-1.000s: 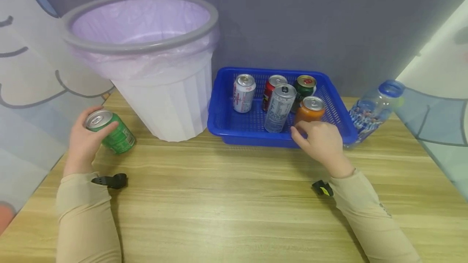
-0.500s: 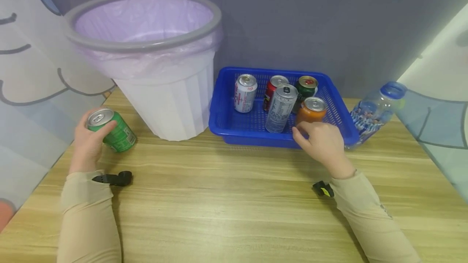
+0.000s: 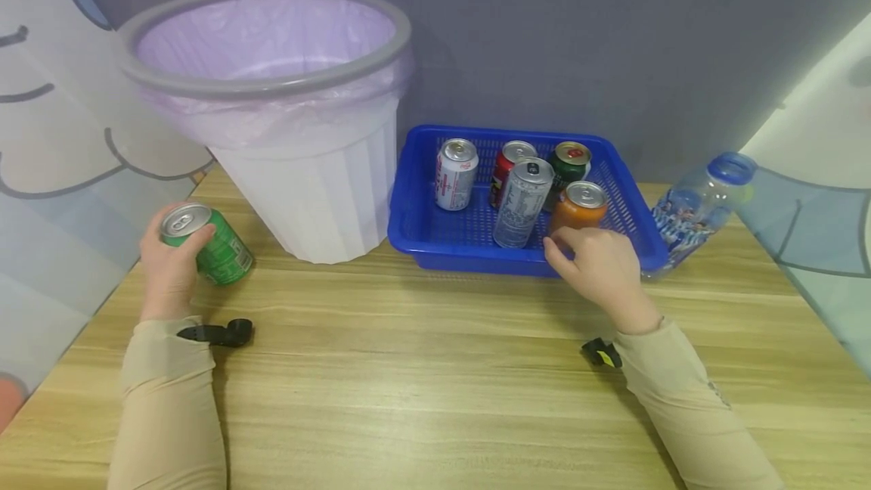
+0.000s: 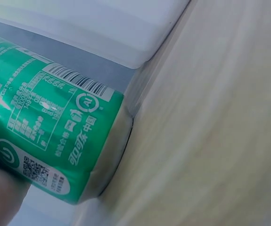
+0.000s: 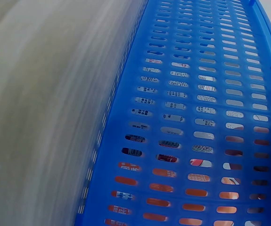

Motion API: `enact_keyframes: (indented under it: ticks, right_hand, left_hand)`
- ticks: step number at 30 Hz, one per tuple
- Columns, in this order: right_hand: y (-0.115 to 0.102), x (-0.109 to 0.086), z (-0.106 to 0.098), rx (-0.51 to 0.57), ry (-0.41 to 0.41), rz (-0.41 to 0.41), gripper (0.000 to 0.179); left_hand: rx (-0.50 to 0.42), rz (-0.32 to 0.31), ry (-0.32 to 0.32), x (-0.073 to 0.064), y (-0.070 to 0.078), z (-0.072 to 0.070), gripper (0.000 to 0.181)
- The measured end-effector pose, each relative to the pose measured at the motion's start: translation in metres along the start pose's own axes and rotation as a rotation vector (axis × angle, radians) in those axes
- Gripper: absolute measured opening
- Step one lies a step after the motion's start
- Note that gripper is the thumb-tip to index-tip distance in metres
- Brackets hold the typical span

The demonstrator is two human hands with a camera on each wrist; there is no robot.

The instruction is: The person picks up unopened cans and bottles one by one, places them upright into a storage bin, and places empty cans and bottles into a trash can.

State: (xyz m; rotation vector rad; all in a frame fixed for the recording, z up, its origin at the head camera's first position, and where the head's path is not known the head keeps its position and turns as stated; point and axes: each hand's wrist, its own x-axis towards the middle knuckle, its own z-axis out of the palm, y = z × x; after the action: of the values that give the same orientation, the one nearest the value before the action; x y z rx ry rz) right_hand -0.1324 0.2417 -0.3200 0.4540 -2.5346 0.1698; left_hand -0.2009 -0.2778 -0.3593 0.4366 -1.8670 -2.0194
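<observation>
My left hand [image 3: 170, 259] grips a green drink can [image 3: 221, 252] around its upper part, thumb on the near side. The can leans, its silver lid toward the upper left. In the left wrist view the green can [image 4: 50, 117] shows its barcode, with its lower rim right at the tabletop. My right hand [image 3: 599, 263] is at the front right rim of a blue plastic basket [image 3: 435, 244], fingers bent beside an orange can [image 3: 578, 206]. Its fingertips are partly hidden, and I cannot tell whether they grip anything. The right wrist view shows the slotted basket wall [image 5: 182, 117].
A white bin [image 3: 320, 187] with a purple liner stands between the green can and the basket. Inside the basket stand a white can [image 3: 456, 180], a tall silver can [image 3: 520, 206], a red can [image 3: 500, 172] and a dark green can [image 3: 566, 169]. A clear bottle [image 3: 701, 203] leans at the right.
My left wrist and forearm have shifted slightly right, while the green can stays almost in place. The right hand has hardly moved.
</observation>
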Motion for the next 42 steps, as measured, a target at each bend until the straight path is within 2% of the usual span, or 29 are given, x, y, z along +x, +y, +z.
enact_keyframes:
  ticks: [17, 23, 29, 36, 40, 42]
  right_hand:
    - [0.001, 0.000, 0.001, 0.000, -0.001, -0.008, 0.027]
    - [0.000, 0.000, 0.000, -0.004, 0.007, -0.007, 0.026]
    - [0.001, 0.000, 0.000, -0.005, 0.009, -0.006, 0.027]
    - [0.001, 0.000, 0.000, -0.003, 0.008, -0.006, 0.026]
    - [0.001, -0.001, 0.000, 0.000, 0.007, -0.008, 0.025]
    - [0.001, -0.001, 0.000, 0.002, 0.008, -0.010, 0.026]
  left_hand:
    - [-0.050, 0.003, 0.008, -0.002, 0.004, 0.003, 0.038]
    - [-0.086, 0.019, 0.021, -0.004, 0.009, 0.008, 0.037]
    - [-0.096, 0.006, 0.016, -0.005, 0.016, 0.010, 0.037]
    - [-0.195, 0.068, 0.015, -0.009, 0.026, 0.011, 0.034]
    - [-0.217, 0.101, 0.023, -0.012, 0.034, 0.013, 0.037]
    - [-0.216, 0.097, 0.023, -0.015, 0.039, 0.014, 0.038]
